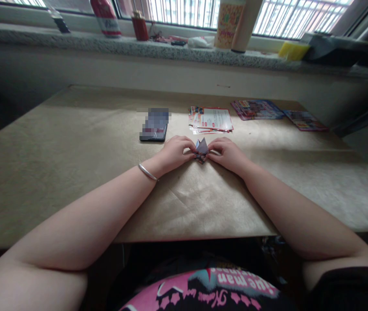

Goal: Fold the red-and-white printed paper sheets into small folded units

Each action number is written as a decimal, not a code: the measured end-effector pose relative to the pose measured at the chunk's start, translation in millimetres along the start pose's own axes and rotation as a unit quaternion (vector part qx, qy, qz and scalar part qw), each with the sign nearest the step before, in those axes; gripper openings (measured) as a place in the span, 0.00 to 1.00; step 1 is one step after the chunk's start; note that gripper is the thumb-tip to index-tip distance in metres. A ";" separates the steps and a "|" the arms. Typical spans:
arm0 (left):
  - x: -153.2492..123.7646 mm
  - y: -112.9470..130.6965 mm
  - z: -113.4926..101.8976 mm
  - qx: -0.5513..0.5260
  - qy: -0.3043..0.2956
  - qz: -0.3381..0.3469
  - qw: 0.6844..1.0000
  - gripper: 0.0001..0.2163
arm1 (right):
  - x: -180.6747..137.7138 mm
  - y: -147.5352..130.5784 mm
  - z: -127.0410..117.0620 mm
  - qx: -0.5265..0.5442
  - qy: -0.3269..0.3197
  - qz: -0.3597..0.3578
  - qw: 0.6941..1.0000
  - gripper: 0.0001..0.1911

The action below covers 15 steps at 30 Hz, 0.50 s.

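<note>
A small folded paper piece [201, 149], printed in dark colours with a pointed tip up, sits between my two hands on the brown paper-covered table [73, 142]. My left hand [174, 152], with a silver bangle on the wrist, pinches its left side with closed fingers. My right hand [227, 153] pinches its right side the same way. Both hands rest on the table near its middle.
A dark phone [154, 126] lies just beyond my left hand. A stack of printed leaflets [210, 119] and two more leaflets [256, 109] lie farther back right. The windowsill [158, 45] holds cups, a red box and a yellow sponge.
</note>
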<state>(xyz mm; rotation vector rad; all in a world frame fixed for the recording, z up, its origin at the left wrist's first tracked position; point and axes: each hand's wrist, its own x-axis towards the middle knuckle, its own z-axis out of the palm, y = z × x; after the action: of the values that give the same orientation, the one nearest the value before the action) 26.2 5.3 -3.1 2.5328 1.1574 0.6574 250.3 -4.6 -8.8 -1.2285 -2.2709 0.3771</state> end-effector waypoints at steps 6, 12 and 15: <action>2.5 -2.8 0.9 0.050 0.028 0.006 0.998 0.05 | 4.5 4.6 2.7 -0.039 0.016 -0.034 0.999 0.06; 5.2 -1.3 -1.3 0.127 0.023 0.021 0.991 0.08 | 7.5 5.9 3.0 -0.087 0.027 -0.033 0.995 0.08; 3.8 -0.3 -3.2 0.136 0.018 0.049 0.989 0.09 | 5.5 1.5 -0.2 -0.099 0.012 -0.042 0.994 0.10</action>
<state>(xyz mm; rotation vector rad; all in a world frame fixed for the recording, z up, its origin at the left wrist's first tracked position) 26.6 8.6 0.7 2.8309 1.2143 0.6084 249.0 0.8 -7.6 -1.2200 -2.3745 0.1082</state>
